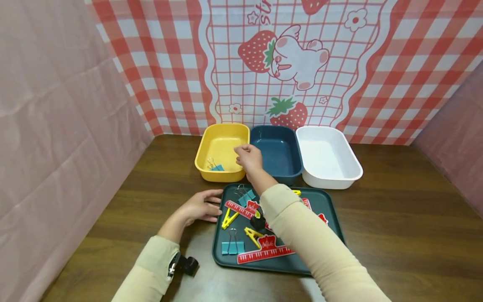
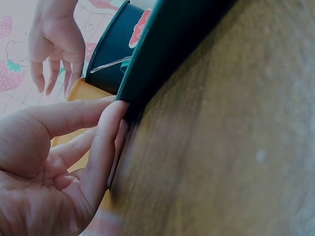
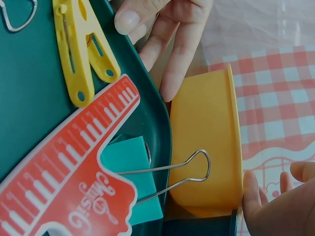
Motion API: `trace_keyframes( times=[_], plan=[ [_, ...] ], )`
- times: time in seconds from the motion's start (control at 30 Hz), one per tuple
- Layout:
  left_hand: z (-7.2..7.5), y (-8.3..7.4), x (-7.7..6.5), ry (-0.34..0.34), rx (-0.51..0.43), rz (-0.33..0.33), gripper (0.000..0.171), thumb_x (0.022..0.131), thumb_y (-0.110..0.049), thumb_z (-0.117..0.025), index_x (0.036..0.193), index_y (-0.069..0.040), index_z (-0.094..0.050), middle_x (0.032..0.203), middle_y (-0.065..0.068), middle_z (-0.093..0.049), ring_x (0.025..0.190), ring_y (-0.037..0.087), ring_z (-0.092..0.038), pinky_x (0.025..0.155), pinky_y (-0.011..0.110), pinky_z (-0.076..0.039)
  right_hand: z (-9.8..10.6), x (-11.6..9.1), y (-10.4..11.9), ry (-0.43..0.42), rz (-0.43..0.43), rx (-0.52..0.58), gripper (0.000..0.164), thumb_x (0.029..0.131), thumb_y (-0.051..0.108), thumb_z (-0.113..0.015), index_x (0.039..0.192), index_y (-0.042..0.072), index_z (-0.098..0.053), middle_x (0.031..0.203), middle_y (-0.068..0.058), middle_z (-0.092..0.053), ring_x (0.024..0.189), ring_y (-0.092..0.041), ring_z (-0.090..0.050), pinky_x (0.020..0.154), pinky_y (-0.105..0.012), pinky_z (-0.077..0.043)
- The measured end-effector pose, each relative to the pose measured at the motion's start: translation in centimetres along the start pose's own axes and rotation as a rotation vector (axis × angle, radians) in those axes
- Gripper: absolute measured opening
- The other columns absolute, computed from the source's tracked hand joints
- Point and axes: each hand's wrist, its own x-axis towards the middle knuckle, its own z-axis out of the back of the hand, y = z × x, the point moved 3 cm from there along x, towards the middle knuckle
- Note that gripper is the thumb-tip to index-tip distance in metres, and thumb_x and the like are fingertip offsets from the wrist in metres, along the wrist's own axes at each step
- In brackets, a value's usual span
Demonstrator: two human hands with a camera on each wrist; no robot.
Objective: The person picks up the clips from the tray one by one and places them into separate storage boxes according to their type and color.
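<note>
My left hand is at the left edge of the dark green tray; in the left wrist view its thumb and a finger pinch the tray's rim. Over the wall between the yellow bin and the navy bin hovers my right hand, fingers loosely bent and nothing between them. A teal binder clip lies in the yellow bin. On the tray lie more teal binder clips, yellow clothespins and red piano-pattern rulers. My right forearm hides part of the tray.
A white bin stands to the right of the navy one, all in a row behind the tray. Behind them hangs a red-checked cloth. A pink cloth borders the wooden table on the left.
</note>
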Motion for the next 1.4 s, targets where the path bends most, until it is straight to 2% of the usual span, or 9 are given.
trace_keyframes(
  times=[0.73,0.87,1.03,1.17,1.4],
  plan=[
    [-0.1,-0.1,-0.2,-0.001,0.015,0.016,0.061,0.084,0.009,-0.061,0.140,-0.007,-0.041,0.122,0.020,-0.050,0.083,0.022,-0.063,0.070,0.038,-0.057,2.1,-1.1,-0.7,0.037,-0.052,0.013,0.024,0.090,0.017,-0.061,0.107,0.001,-0.061,0.111,-0.013,-0.057,0.102,-0.031,-0.057,0.084,-0.030,-0.052],
    [-0.1,-0.1,-0.2,0.000,0.017,0.025,0.061,0.084,0.008,-0.061,0.140,-0.008,-0.041,0.123,0.020,-0.049,0.084,0.023,-0.062,0.070,0.038,-0.057,2.5,-1.3,-0.8,0.049,-0.063,0.034,0.023,0.090,0.016,-0.060,0.107,0.000,-0.060,0.113,-0.016,-0.056,0.105,-0.034,-0.055,0.083,-0.030,-0.052],
    [-0.2,-0.1,-0.2,0.001,0.016,0.026,0.062,0.084,0.009,-0.061,0.140,-0.008,-0.040,0.123,0.020,-0.049,0.084,0.023,-0.062,0.070,0.038,-0.057,3.1,-1.8,-0.9,0.060,-0.081,0.056,0.022,0.090,0.016,-0.060,0.107,0.001,-0.060,0.117,-0.021,-0.056,0.100,-0.031,-0.058,0.082,-0.029,-0.053],
    [-0.2,-0.1,-0.2,-0.001,0.017,0.027,0.063,0.084,0.009,-0.061,0.140,-0.008,-0.040,0.123,0.020,-0.049,0.084,0.023,-0.062,0.070,0.038,-0.057,3.4,-2.3,-1.1,0.070,-0.101,0.067,0.021,0.090,0.016,-0.060,0.106,0.002,-0.060,0.113,-0.019,-0.057,0.092,-0.025,-0.060,0.084,-0.031,-0.052],
    [-0.3,-0.3,-0.3,-0.003,0.022,0.024,0.062,0.084,0.008,-0.061,0.140,-0.008,-0.040,0.124,0.020,-0.048,0.084,0.022,-0.062,0.070,0.038,-0.057,4.0,-2.9,-1.4,0.081,-0.102,0.074,0.020,0.090,0.016,-0.060,0.105,0.003,-0.061,0.108,-0.013,-0.059,0.098,-0.027,-0.058,0.088,-0.036,-0.050]
  ],
)
